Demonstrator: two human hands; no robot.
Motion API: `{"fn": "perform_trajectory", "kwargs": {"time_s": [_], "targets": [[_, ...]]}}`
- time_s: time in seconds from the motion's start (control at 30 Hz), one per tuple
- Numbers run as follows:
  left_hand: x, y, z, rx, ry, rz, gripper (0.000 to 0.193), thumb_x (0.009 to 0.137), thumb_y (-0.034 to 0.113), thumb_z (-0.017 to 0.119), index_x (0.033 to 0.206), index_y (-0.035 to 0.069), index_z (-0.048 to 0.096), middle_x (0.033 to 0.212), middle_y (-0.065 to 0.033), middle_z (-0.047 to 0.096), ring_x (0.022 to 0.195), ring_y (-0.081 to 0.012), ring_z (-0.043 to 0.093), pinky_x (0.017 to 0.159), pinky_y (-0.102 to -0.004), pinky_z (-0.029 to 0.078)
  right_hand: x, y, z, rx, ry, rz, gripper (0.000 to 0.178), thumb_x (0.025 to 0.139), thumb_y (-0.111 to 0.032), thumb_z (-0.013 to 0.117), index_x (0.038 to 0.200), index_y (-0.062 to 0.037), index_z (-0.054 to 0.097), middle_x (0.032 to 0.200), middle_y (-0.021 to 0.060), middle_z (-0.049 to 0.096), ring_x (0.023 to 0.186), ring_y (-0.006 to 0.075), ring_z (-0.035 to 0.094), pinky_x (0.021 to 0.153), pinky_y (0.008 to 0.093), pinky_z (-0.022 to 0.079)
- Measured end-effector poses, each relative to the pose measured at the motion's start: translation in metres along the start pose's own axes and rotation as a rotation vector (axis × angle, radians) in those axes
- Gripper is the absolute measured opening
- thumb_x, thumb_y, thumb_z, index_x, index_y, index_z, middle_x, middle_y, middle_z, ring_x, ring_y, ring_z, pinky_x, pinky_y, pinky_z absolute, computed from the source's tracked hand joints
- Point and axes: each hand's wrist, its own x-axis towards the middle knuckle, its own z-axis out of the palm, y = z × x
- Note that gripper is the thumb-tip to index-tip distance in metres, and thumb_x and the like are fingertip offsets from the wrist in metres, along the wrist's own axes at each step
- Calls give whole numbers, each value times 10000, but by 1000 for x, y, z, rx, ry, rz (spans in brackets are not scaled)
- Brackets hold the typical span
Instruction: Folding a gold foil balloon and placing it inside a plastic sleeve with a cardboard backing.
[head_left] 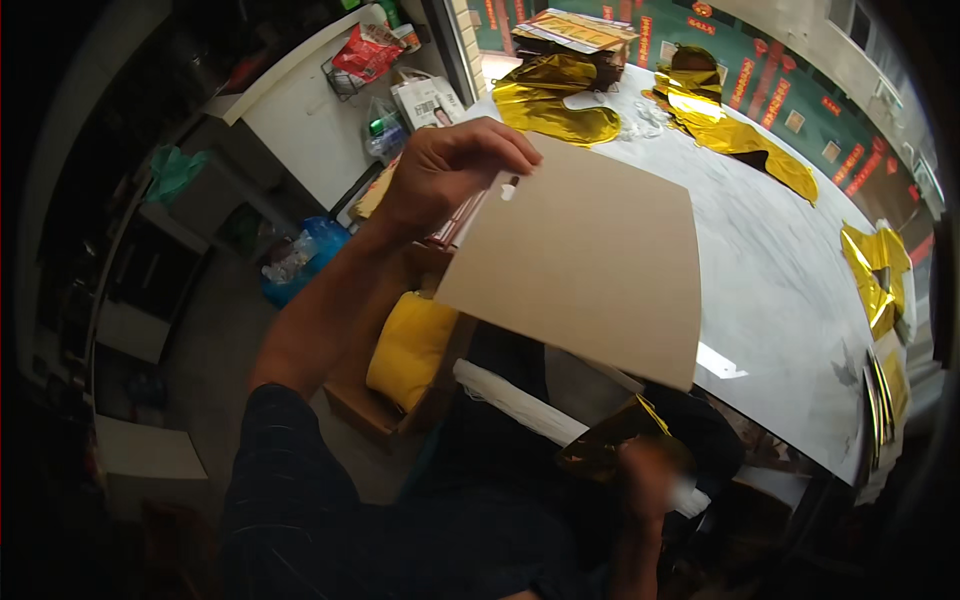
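My left hand (445, 170) is raised above the table's near edge, thumb and fingers pinching the upper left corner of a plain brown cardboard sheet (590, 255). Beside the fingertips, a small hanging slot is cut through the sheet. Low over my lap, my right hand (648, 478) is partly blurred, its fingers closed against a crumpled gold foil balloon (610, 440). A long bundle of white strands (520, 405) lies across my lap, running under the foil.
Flat gold foil balloons (555, 100) lie on the white marbled table (780, 300), near a stack of printed packages (575, 35). An open cardboard box (365, 400) with a yellow bundle (412, 350) stands at my left. Blue plastic bags (310, 260) sit on the floor.
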Motion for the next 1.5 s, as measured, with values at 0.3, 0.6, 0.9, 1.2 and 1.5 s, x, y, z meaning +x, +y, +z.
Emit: {"fn": "perform_trajectory", "kwargs": {"time_s": [0.3,0.6,0.9,1.2,1.5], "targets": [[98,-98,138,-149,-515,-261,168,981,71,624,1102,3,720,1143,-98,710,1059,-168,673,970,-310,533,-27,-9,-27,4,85,69,209,866,-66,807,1047,-20,714,946,30,731,821,122,688,775,266,567],[133,-102,177,47,-420,-333,655,865,-33,718,1490,-18,522,1073,-124,741,891,-127,689,823,-284,578,-18,-38,-37,-76,151,-2,163,840,-81,869,951,-2,779,840,21,753,735,95,679,681,238,546],[163,-104,175,277,-453,-401,277,805,116,830,1052,-6,799,986,-124,805,850,-191,767,808,-319,593,19,-103,-23,-122,32,-82,121,804,-13,848,887,19,766,801,32,743,708,92,667,675,241,540],[192,-148,151,608,-160,-178,239,856,227,810,1028,61,808,996,-160,761,896,-325,732,808,-424,561,52,-117,-15,-17,30,-107,113,775,53,824,851,39,742,761,33,701,667,97,617,628,256,498],[261,-228,60,978,-61,-127,253,932,222,738,1099,39,787,981,-187,756,938,-349,729,811,-424,553,57,-112,-23,-64,-9,-85,218,732,9,868,888,84,735,766,59,711,661,121,620,652,268,511]]}}
